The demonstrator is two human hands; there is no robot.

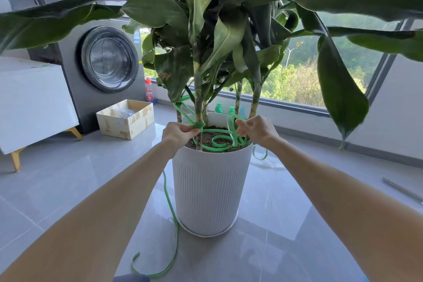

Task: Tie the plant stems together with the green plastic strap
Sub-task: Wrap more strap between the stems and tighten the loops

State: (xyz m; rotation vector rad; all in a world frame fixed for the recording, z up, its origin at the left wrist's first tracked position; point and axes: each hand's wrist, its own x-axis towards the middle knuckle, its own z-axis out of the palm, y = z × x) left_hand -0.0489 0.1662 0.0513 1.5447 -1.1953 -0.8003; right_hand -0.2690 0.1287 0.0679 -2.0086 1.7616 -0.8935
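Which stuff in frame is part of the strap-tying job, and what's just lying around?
In the job: green plastic strap, plant stems, white pot, left hand pinching the strap at a stem, right hand holding a strap loop.
Lying about: washing machine, cardboard box, red-capped bottle, white cabinet, metal rod on the floor.

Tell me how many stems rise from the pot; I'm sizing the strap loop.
5. Thin stem far left; front stem, wrapped by the strap; another stem just behind it; two right stems. Leaves may hide more.
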